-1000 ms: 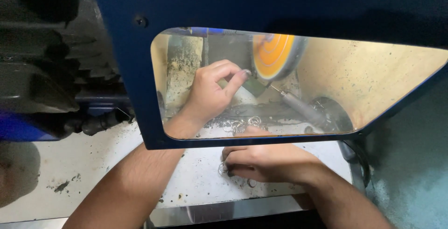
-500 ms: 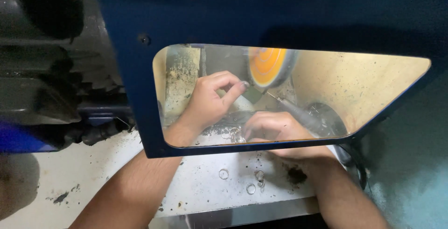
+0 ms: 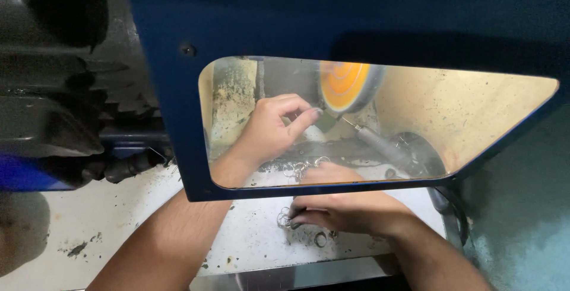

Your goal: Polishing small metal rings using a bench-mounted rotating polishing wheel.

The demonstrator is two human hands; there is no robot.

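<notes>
Two hands at a polishing machine, small metal rings on the worktop.
Left hand (image 3: 270, 131) is behind the clear guard window (image 3: 475, 119), fingers pinched on a small piece I cannot make out, held at the orange polishing wheel (image 3: 344, 86). Right hand (image 3: 350, 211) lies below the window on the white worktop (image 3: 249, 237), fingertips closing on loose metal rings (image 3: 285, 218).

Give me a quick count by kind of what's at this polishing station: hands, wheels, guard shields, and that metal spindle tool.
Bare hands: 2, the left hand up near the wheel, the right hand down on the white bench by small metal rings
Orange round polishing wheel: 1
Blue guard with clear window: 1
Grey metal spindle tool: 1
Total: 5
</notes>
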